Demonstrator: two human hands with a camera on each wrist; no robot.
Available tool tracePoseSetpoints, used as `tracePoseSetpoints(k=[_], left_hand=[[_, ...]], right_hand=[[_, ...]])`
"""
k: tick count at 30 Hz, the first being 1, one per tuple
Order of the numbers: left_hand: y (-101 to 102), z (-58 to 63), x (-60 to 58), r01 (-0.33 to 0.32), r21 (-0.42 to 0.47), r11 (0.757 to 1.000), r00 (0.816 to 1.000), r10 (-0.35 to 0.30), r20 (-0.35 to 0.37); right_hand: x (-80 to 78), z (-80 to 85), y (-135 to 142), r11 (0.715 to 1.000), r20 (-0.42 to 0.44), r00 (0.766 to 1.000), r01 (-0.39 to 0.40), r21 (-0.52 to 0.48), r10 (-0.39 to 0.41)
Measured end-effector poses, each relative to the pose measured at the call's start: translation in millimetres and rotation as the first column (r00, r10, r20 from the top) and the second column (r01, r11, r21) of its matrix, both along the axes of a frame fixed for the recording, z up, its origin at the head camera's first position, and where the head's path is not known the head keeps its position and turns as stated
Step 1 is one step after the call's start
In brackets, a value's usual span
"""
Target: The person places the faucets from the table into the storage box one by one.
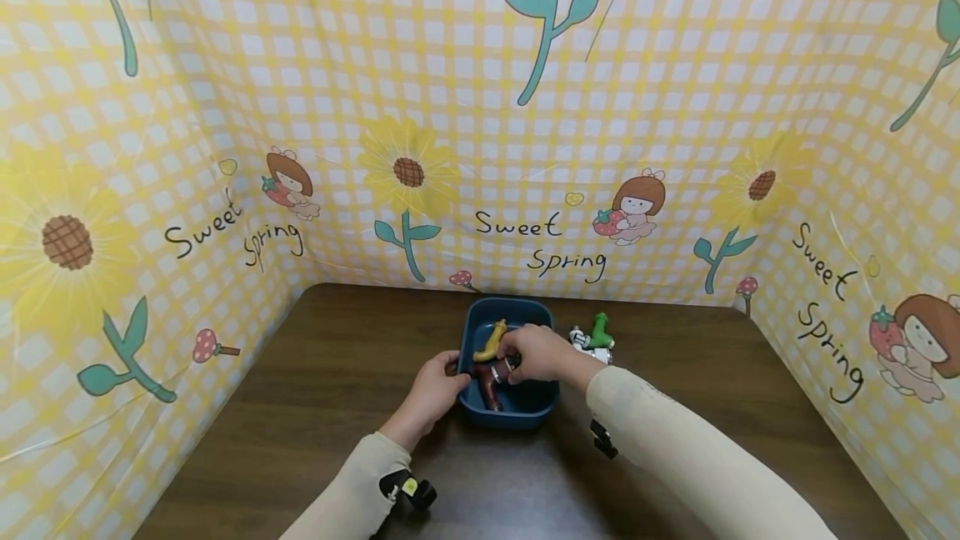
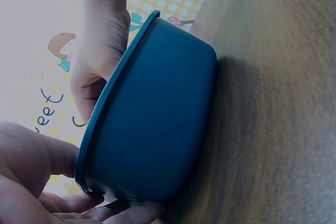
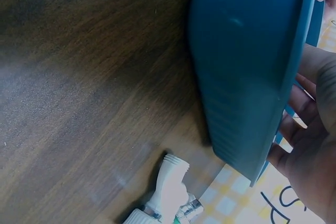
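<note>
A dark blue plastic bin (image 1: 512,421) stands on the table. My left hand (image 1: 433,394) grips its left rim; in the left wrist view the fingers (image 2: 134,213) lie along the outer wall and the thumb is at the rim. My right hand (image 1: 543,354) reaches over the right rim into the bin. Its thumb and fingers pinch the upper end of a reddish-brown bent tap-like piece (image 1: 489,390) with a silvery band. Behind that, a yellow bent piece (image 1: 491,340) lies in the bin. In the right wrist view the bin's wall hides part of the right fingers.
Right of the bin lie a green bent piece (image 1: 601,332) and white pieces with silvery parts (image 1: 579,338). Close up, one white piece (image 3: 170,182) shows a ridged end. The brown wooden table (image 1: 315,390) is enclosed by a yellow checked cloth (image 1: 480,148) at the back and sides.
</note>
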State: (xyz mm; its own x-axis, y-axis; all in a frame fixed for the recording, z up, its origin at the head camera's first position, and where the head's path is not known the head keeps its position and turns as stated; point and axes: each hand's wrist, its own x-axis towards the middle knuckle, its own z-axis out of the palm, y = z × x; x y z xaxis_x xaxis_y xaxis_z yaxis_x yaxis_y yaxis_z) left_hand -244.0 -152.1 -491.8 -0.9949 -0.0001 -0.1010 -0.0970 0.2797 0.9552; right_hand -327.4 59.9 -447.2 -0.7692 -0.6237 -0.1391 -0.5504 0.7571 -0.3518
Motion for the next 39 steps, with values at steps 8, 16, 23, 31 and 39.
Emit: tracePoseSetpoints(k=[8, 16, 23, 31, 39], left_hand=[[1, -2.0, -0.6, 0.004, 0.003, 1.000, 1.000, -0.004, -0.008], [1, -0.8, 0.2, 0.010, 0.028, 1.000, 1.000, -0.009, -0.011], [2, 0.7, 1.0, 0.005, 0.028, 1.000, 1.000, -0.004, -0.005], [2, 1.1, 1.5, 0.005, 0.026, 1.000, 1.000, -0.005, -0.002], [1, 4.7, 3.7, 0.015, 0.037, 0.999, 1.000, -0.015, 0.003]], right_hand=[[-1.8, -0.1, 4, 0.999, 0.003, 0.999, -0.032, -0.019, 0.032], [-2.5, -0.3, 11, 0.993, 0.007, 0.998, -0.068, -0.094, 0.069], [-4.7, -3.3, 19, 0.993, -0.011, 0.999, -0.051, -0.108, 0.050], [-1.8, -1.4, 25, 0.991, -0.030, 0.999, -0.038, -0.130, 0.035], [3.1, 4.0, 27, 0.988, -0.056, 0.998, -0.043, -0.150, 0.035]])
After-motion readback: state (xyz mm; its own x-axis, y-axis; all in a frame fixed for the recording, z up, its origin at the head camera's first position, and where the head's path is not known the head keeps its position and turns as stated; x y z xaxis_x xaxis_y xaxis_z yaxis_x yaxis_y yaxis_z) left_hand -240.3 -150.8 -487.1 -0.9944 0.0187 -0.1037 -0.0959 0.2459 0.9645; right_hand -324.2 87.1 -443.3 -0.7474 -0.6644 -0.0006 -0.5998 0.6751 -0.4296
